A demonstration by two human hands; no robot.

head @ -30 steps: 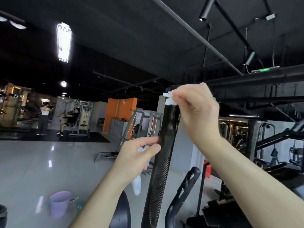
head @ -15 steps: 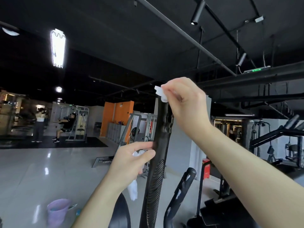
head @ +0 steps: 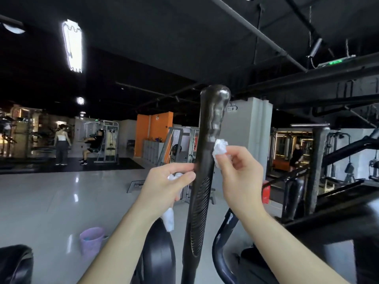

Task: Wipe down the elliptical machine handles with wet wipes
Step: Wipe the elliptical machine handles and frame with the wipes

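Glossy grey gym floor (head: 51,201), open leftward past lilac bucket (head: 91,238). Upright handle (head: 207,160) centre. Wipe (head: 219,149) pinched in right hand (head: 242,177) against its right edge. Second wipe (head: 169,217) gripped in left hand (head: 164,185), fingertips seemingly touching left edge.

The black handle (head: 206,160) stands nearly upright, glossy on top, ribbed lower down. One crumpled white wipe (head: 219,149), pinched by the right hand (head: 242,177), touches its right side; a second wipe (head: 169,219) hangs from the left hand (head: 164,188).
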